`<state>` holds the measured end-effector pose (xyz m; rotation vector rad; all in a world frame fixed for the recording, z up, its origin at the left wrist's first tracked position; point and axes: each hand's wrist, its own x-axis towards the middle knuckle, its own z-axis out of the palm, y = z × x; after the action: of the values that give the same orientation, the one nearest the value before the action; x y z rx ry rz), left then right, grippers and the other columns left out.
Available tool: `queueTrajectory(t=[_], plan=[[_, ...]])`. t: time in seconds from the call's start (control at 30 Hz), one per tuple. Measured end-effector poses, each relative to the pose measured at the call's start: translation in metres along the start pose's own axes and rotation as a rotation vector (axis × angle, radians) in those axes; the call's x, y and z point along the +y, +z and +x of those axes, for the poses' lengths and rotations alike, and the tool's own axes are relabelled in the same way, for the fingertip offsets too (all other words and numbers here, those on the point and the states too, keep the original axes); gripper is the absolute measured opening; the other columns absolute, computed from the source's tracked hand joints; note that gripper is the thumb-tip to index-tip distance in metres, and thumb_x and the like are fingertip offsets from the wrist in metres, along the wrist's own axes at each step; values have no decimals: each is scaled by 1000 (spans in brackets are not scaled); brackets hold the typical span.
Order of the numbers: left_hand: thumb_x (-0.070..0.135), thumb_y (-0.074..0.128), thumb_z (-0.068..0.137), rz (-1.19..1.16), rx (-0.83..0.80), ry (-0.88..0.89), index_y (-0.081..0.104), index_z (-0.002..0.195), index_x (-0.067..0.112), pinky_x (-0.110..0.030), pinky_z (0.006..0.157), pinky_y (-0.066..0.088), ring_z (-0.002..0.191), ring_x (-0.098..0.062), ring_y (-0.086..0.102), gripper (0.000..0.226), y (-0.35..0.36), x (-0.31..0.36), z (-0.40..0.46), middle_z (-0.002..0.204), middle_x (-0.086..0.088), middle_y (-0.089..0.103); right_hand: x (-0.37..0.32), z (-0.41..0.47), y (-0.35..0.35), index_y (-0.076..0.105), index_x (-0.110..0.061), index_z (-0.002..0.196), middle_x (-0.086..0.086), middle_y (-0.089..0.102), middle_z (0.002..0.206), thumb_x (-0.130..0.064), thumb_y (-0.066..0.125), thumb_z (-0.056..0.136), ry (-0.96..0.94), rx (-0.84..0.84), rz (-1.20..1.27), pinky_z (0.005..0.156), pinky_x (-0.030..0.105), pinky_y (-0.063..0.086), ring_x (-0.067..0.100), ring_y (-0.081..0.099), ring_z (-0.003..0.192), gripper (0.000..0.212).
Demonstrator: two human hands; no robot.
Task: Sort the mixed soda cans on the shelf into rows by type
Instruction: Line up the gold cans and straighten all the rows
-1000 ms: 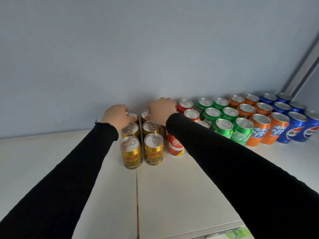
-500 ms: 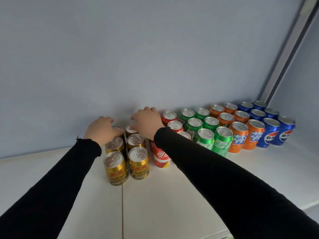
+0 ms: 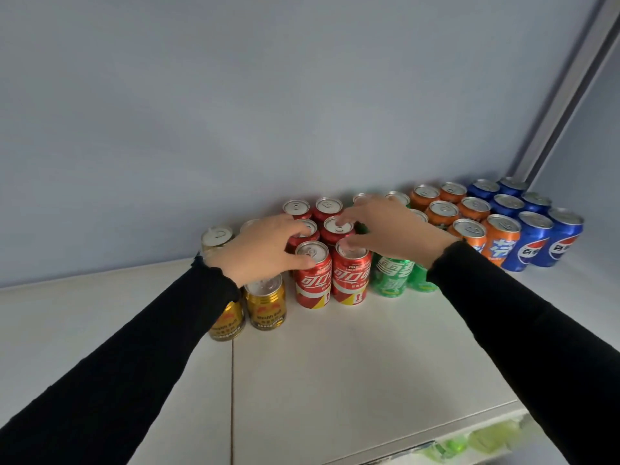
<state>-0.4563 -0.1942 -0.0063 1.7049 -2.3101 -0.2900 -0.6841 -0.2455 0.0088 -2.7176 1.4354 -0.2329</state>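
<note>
In the head view, a white shelf (image 3: 352, 364) is seen against a pale blue-grey wall (image 3: 268, 95), with soda cans stood upright along the wall in blocks by colour. From left to right the blocks are gold cans (image 3: 266, 302), red cans (image 3: 313, 275), green cans (image 3: 391, 275), orange cans (image 3: 501, 239) and blue cans (image 3: 533, 241). Each block is set two cans wide and runs back towards the wall; the blocks stand just beside one another.

The left hand (image 3: 258, 250) is held over the boundary between the gold and red blocks. Its thumb is laid on the top rim of the front-left red can, and its fingers are stretched loosely forward onto the top of the red can behind; nothing is gripped. Some of the gold cans are hidden beneath this hand and its black sleeve (image 3: 134, 364).

The right hand (image 3: 392, 229) is held over the boundary between the red and green blocks. Its thumb is set on the lid of the front-right red can (image 3: 350, 276) and its fingers are spread forward, with a fingertip touching the top of the red can behind. The fingers are kept fairly straight and no can is enclosed. The rear green cans are largely hidden by this hand.

A grey metal upright (image 3: 567, 85) is seen in the right rear corner, behind the blue cans. Blurred green items (image 3: 476, 441) are visible below the shelf's front edge.
</note>
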Motion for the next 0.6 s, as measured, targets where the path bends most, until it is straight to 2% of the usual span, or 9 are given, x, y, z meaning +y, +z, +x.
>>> queueTrajectory(t=[0.1,0.23,0.4,0.5,0.6], plan=[[51,71,86,14,-26,17,57,135,29,-32,92,49,114,-15,55,55,10,9,4,129,5,50,7,-11,7,61,-34,125,-4,58,105,-54,67,86,-8,-92,30,83,39,50,19,58,94,45],[51,74,84,12,-6,-14,61,127,27,-33,86,52,102,-13,55,51,15,12,6,116,7,46,9,-14,18,57,-36,132,-4,56,108,-46,72,86,-55,-100,95,79,32,44,17,55,95,49],[52,75,81,25,3,2,65,119,26,-27,78,41,96,-9,51,47,14,16,1,111,11,51,14,-17,13,53,-36,139,-6,55,124,-37,73,88,-89,-160,173,86,30,42,15,54,109,54],[54,76,80,46,-21,-5,63,116,27,-25,74,42,93,-7,51,46,14,17,-1,109,12,51,14,-16,11,52,-38,140,-6,53,126,-35,72,89,-107,-185,161,84,27,36,12,50,106,56],[58,74,80,51,-48,-6,63,116,27,-21,68,39,88,-5,50,48,13,16,-2,106,13,50,13,-16,8,50,-40,141,-9,50,129,-35,72,90,-117,-229,145,86,26,37,11,49,108,56]])
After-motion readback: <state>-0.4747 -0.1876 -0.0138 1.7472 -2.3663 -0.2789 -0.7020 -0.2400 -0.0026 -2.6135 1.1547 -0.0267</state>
